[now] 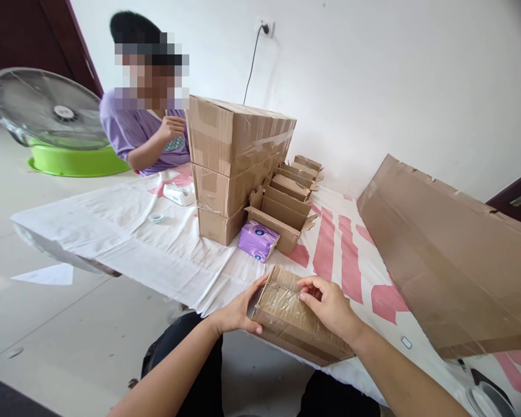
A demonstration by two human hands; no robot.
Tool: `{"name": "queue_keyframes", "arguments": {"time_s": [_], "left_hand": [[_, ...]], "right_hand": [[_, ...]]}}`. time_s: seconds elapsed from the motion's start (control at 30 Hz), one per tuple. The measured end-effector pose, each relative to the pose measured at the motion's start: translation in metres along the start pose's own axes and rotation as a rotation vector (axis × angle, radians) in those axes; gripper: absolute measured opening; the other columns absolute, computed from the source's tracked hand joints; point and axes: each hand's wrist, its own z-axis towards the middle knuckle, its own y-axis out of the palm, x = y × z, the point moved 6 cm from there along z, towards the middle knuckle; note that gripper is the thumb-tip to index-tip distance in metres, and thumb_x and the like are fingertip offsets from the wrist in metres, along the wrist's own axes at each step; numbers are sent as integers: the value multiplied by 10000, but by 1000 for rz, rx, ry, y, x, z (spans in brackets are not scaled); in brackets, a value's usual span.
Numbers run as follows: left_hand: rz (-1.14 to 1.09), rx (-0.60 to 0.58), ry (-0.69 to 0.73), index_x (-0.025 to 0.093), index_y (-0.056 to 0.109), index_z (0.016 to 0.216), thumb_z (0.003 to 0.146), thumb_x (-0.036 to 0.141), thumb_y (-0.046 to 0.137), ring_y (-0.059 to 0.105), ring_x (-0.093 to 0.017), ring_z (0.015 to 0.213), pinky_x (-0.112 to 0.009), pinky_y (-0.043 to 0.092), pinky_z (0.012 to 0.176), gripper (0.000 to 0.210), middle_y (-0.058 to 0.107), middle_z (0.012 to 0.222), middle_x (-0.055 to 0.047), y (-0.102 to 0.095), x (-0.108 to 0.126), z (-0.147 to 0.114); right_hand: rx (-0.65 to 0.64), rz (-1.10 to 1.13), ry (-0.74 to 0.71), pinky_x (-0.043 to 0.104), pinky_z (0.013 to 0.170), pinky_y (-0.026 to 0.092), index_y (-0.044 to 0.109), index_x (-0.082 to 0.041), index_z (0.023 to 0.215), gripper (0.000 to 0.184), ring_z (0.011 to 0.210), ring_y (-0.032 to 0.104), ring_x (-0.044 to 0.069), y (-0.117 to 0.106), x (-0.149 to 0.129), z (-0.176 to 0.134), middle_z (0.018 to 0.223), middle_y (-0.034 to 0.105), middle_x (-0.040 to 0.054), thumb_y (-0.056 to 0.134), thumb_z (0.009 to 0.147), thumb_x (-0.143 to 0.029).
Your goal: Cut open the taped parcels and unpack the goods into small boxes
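Note:
A taped cardboard box (282, 301) lies at the near edge of the cloth-covered table, with wrinkled clear tape across its top. My left hand (243, 310) grips its left end, thumb on the near side and fingers toward the far side. Over the taped top, my right hand (323, 301) is closed with thumb and fingertips together; what they pinch, if anything, is too small to make out. Just beyond the box sits a purple tissue pack (259, 240), against an open cardboard box (282, 223).
Stacked sealed boxes (217, 191) and a row of open boxes (293, 185) stand behind. A large cardboard sheet (451, 260) leans at right. A tape roll (156, 218) and white dispenser (179, 194) lie left. Another person (145, 130) sits across, near a fan (47, 110).

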Motion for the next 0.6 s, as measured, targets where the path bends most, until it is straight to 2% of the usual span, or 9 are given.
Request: {"name": "queue_keyframes", "arguments": {"time_s": [0.1,0.2,0.4,0.5,0.6], "left_hand": [[11,7,3,217,153,1544,517,683,826,185,-392,1470,-540,100,1200,1313,225,1599,-170,0,1,0],[12,8,9,213,151,1543,518,677,830,213,-396,1460,-543,108,1198,1314,241,1593,-172,0,3,1],[20,12,-7,204,151,1543,515,702,814,207,-396,1462,-551,95,1199,1320,234,1594,-185,0,4,1],[24,17,0,219,152,1544,522,710,804,197,-397,1465,-557,91,1199,1309,229,1597,-178,0,6,0],[33,19,3,231,156,1545,535,714,795,186,-400,1468,-563,87,1200,1290,232,1598,-170,0,6,-1]], "right_hand": [[17,-141,-140,349,811,499,671,-218,866,181,855,636,184,-2,-12,-2,889,691,26,537,831,-101],[5,-183,-221,350,802,498,633,-223,814,192,863,620,191,-5,-16,-7,862,658,25,505,845,-83],[-39,-98,-258,357,827,498,621,-237,824,165,909,604,199,-19,-6,-22,914,627,38,502,887,-142],[59,-33,-236,366,832,501,603,-233,834,137,900,608,205,-36,7,-32,925,625,50,491,913,-231],[212,-10,-128,355,778,509,595,-227,815,175,843,613,212,-60,30,-47,873,636,50,499,905,-343]]}}
